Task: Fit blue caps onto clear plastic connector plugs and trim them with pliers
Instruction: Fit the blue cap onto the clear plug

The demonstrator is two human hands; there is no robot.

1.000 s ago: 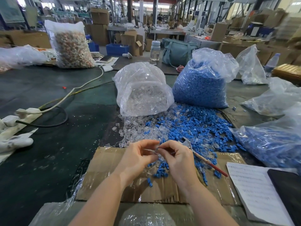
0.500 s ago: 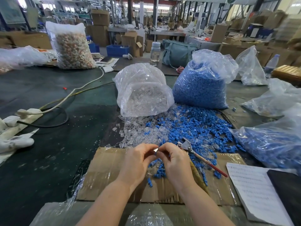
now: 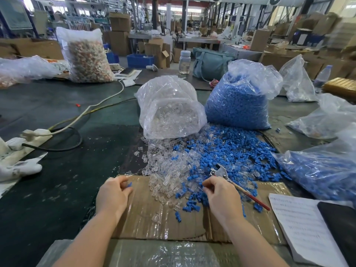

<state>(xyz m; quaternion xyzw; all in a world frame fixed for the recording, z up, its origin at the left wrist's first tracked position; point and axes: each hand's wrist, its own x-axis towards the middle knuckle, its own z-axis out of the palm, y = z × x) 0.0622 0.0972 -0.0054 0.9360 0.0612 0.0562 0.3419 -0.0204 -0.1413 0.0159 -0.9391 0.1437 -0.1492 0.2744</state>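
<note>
Pinching a small blue-capped piece [image 3: 128, 185] between thumb and curled fingertips, my left hand [image 3: 113, 195] sits over the left part of the cardboard sheet [image 3: 146, 218], well apart from my right hand [image 3: 221, 197]. The piece is mostly hidden by the fingers, so I cannot tell which way its long axis runs. My right hand has its fingers curled in at the edge of the loose parts, with the fingertips down among the blue caps [image 3: 227, 151]; I cannot tell whether they have closed on one. The pliers [image 3: 234, 182] sit against the back of that hand, red handle running down and to the right toward the paper pad [image 3: 300, 228], metal jaws pointing up and to the left, away from me, over the caps. Between my hands, the clear connector plugs [image 3: 165, 170] spill from the mouth of a toppled clear bag [image 3: 169, 108] onto the cardboard, mixing with the blue caps on their right. Behind the caps stands a full bag of blue caps [image 3: 240, 101], and another bag of blue parts [image 3: 323, 170] lies at the right edge. Farther left on the dark tabletop [image 3: 57, 189] are a white cable [image 3: 96, 105] and a power strip [image 3: 32, 134].
</note>
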